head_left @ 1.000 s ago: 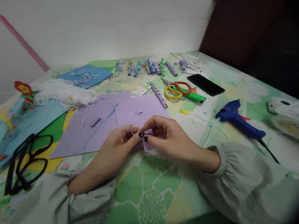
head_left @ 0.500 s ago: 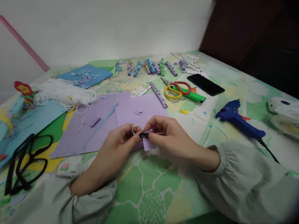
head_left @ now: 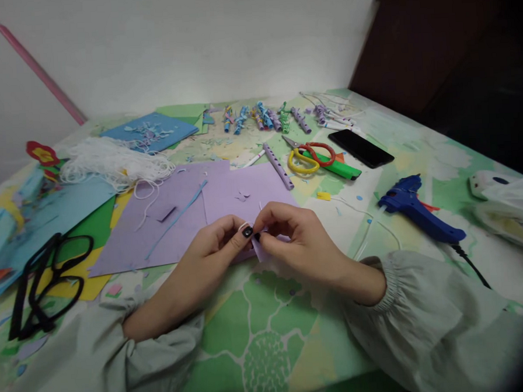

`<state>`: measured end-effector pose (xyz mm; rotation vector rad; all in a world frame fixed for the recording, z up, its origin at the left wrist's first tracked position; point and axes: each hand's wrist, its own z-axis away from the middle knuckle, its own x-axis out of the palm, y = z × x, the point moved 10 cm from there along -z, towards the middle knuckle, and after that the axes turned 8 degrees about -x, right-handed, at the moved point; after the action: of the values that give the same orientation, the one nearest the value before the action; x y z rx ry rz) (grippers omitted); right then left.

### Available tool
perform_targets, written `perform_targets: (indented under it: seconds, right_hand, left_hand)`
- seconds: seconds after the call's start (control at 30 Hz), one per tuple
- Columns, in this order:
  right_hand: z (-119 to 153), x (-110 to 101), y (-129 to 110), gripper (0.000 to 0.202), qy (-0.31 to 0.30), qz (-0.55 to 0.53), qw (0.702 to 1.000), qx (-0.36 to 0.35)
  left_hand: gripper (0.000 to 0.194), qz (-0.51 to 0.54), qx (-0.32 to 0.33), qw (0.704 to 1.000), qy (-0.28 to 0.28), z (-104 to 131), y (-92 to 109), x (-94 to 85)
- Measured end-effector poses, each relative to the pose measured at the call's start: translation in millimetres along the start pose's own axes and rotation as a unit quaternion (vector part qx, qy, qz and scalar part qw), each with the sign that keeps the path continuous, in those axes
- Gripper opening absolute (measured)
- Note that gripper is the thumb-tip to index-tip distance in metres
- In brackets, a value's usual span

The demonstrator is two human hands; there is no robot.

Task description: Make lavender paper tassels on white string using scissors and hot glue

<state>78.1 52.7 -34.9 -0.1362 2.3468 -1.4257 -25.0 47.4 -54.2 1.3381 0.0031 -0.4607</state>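
At the near edge of the large flat lilac paper sheet [head_left: 252,180], my right hand [head_left: 295,235], nearer, pinches a small lilac paper piece [head_left: 260,253] below its fingertips, long axis unclear; my left hand [head_left: 215,242] pinches looped white string [head_left: 245,225].

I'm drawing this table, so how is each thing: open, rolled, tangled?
Left hand, pinching white string loop
Right hand, pinching purple paper piece
Scissors, blades look shut
Smartphone, screen dark
Glue gun, lying down
White string heap, tangled
Spotted purple paper tube, rolled
Black glasses, folded or not unclear
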Motion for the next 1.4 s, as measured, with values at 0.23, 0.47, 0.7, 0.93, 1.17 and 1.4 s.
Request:
perform_targets:
  seconds: [0.23, 0.47, 0.7, 0.93, 1.17, 1.4]
  right_hand:
    - [0, 1, 1, 0.012, 0.001, -0.006, 1.000, -0.004]
    - [1, 4, 3, 0.016, -0.015, -0.012, 1.000, 0.008]
    - [2, 9, 11, 0.018, -0.022, -0.070, 0.996, 0.040]
    - [0, 10, 21, 0.012, -0.015, -0.151, 0.985, 0.084]
    - [-1, 7, 22, 0.014, -0.010, -0.151, 0.985, 0.084]
    - [0, 10, 21, 0.014, -0.012, -0.193, 0.977, 0.092]
  left_hand:
    - [0.025, 0.022, -0.036, 0.999, -0.027, -1, -8, 6.1]
    - [0.027, 0.009, -0.061, 0.998, -0.033, 0, -15, 7.4]
    - [0.029, -0.039, -0.032, 0.999, -0.007, -1, -7, 3.7]
    - [0.025, -0.017, -0.031, 0.999, 0.001, 0, -7, 0.8]
    - [0.023, 0.023, -0.010, 1.000, 0.006, 1, -2, -1.4]
    - [0.021, 0.030, 0.006, 1.000, -0.007, -1, -7, -0.6]
